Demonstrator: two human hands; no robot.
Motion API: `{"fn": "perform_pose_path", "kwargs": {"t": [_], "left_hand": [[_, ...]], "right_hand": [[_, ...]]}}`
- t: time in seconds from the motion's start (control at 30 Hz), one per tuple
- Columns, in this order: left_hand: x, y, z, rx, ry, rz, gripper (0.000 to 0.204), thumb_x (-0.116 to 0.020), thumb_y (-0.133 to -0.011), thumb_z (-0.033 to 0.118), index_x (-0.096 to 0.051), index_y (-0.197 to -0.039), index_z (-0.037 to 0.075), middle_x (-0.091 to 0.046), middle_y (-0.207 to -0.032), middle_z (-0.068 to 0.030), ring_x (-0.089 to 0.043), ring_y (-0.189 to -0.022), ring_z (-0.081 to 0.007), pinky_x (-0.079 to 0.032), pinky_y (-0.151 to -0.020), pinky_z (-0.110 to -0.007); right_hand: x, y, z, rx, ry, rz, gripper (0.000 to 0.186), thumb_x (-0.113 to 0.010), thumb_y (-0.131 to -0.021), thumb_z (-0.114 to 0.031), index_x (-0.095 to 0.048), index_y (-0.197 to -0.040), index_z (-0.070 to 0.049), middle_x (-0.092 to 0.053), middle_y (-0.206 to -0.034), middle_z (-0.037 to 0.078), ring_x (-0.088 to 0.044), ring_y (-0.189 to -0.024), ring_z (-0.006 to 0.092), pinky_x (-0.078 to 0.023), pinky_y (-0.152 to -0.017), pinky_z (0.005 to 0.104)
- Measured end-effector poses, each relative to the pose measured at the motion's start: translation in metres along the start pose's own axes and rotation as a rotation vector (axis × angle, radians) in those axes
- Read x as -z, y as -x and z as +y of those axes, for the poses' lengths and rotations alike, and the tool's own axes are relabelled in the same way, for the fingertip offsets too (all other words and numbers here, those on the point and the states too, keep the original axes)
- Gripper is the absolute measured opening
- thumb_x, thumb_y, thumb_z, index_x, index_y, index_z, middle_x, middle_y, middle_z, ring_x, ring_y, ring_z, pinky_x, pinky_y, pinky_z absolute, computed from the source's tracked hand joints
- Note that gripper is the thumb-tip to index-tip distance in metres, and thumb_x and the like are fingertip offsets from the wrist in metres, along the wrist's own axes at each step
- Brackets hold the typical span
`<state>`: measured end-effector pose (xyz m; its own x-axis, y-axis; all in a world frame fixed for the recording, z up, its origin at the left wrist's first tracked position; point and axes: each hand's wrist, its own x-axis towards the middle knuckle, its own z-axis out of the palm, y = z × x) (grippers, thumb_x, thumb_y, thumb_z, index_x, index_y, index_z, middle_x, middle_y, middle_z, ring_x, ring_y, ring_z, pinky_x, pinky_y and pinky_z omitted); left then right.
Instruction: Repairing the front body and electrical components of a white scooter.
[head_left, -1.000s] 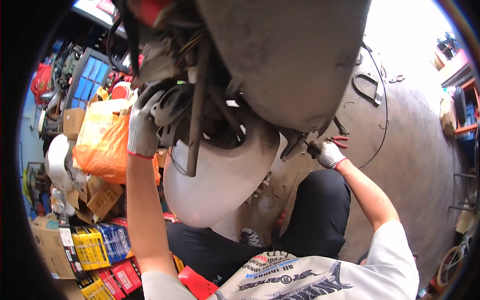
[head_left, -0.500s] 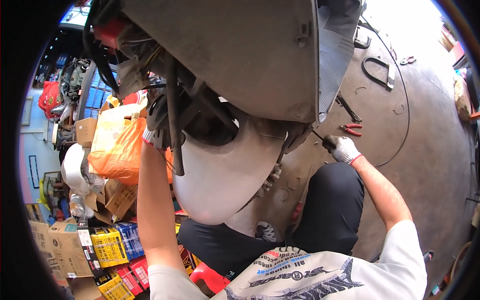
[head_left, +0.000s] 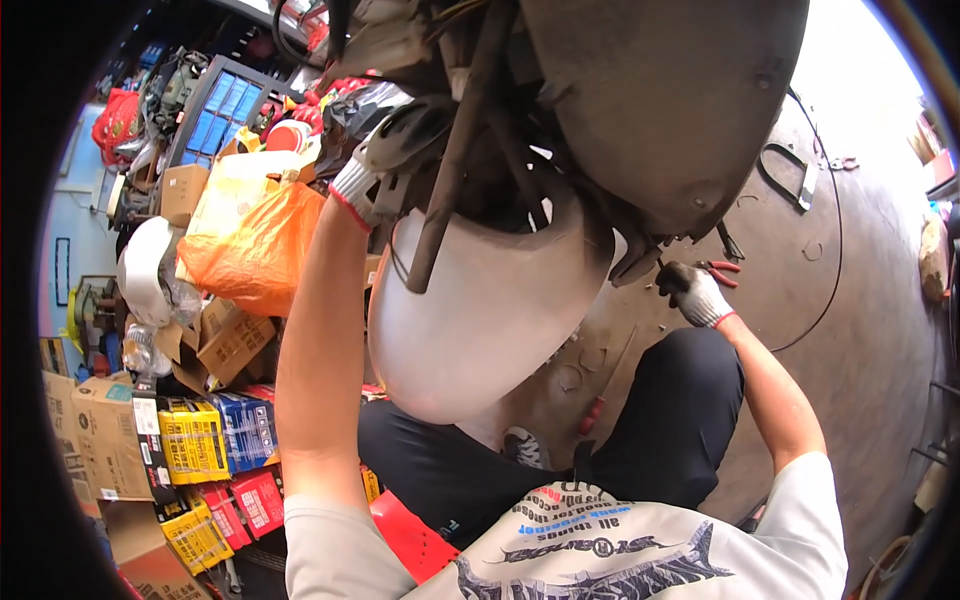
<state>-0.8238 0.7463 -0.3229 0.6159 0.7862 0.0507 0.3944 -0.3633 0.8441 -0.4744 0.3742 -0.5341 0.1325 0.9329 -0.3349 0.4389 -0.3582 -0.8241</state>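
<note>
As right hand [head_left: 695,295] grips thin tool [head_left: 660,265], pale panel [head_left: 480,320] leftward

- Across the pale shirt [head_left: 600,570] here, black, blue and red lettering, upside down in the wearer's view.
- Dark characters on a yellow box [head_left: 194,442] over there.
- Pale print on the blue box [head_left: 243,430] right beside it.
- Whitish markings on a red box [head_left: 258,503] below.
- Dark printing on a brown carton [head_left: 108,440], too small to make out.

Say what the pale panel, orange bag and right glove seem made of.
Pale panel: probably painted plastic, satin, judging by soft highlights; metal is possible. Orange bag: apparently thin, shiny plastic, given its crinkles. Right glove: likely knitted yarn, matte, with ribbed texture.
</note>
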Motion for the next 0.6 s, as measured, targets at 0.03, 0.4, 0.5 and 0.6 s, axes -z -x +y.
{"fn": "perform_pose_path", "kwargs": {"t": [0.03, 0.4, 0.5, 0.6], "left_hand": [[0.003, -0.01, -0.004, 0.023, 0.025, 0.006, 0.036, -0.059, -0.093, 0.03, -0.063, -0.118, 0.005, -0.067, -0.11, -0.0135, -0.065, -0.1, -0.0258, -0.055, -0.087, -0.036], [-0.015, -0.03, -0.035, 0.178, 0.358, 0.014, 0.037, -0.057, -0.095, 0.033, -0.062, -0.118, 0.005, -0.067, -0.109, -0.0129, -0.066, -0.098, -0.0249, -0.056, -0.086, -0.036], [-0.005, -0.01, -0.038, 0.214, 0.408, 0.017, 0.037, -0.056, -0.096, 0.034, -0.062, -0.118, 0.005, -0.067, -0.109, -0.0127, -0.066, -0.098, -0.0246, -0.056, -0.085, -0.036], [-0.01, -0.023, -0.033, 0.237, 0.49, -0.016, 0.037, -0.055, -0.096, 0.035, -0.062, -0.118, 0.006, -0.067, -0.109, -0.0125, -0.066, -0.097, -0.0243, -0.056, -0.085, -0.037]], "right_hand": [[-0.009, -0.006, 0.004, 0.004, 0.008, -0.012, 0.024, -0.047, -0.088, -0.004, -0.064, -0.104, -0.005, -0.071, -0.088, 0.011, -0.07, -0.08, 0.0259, -0.054, -0.072, 0.0367], [-0.023, -0.024, 0.067, 0.174, 0.212, 0.09, 0.019, -0.046, -0.09, -0.001, -0.061, -0.102, -0.001, -0.071, -0.088, 0.014, -0.071, -0.073, 0.0235, -0.056, -0.066, 0.035], [-0.035, -0.006, 0.05, -0.016, 0.006, 0.052, 0.028, -0.045, -0.083, 0.004, -0.064, -0.102, -0.003, -0.072, -0.091, 0.013, -0.072, -0.077, 0.0243, -0.057, -0.069, 0.0339], [-0.028, 0.012, 0.052, -0.026, 0.039, 0.094, 0.027, -0.05, -0.081, 0.002, -0.065, -0.102, -0.006, -0.072, -0.092, 0.012, -0.072, -0.076, 0.0238, -0.056, -0.068, 0.034]]}}
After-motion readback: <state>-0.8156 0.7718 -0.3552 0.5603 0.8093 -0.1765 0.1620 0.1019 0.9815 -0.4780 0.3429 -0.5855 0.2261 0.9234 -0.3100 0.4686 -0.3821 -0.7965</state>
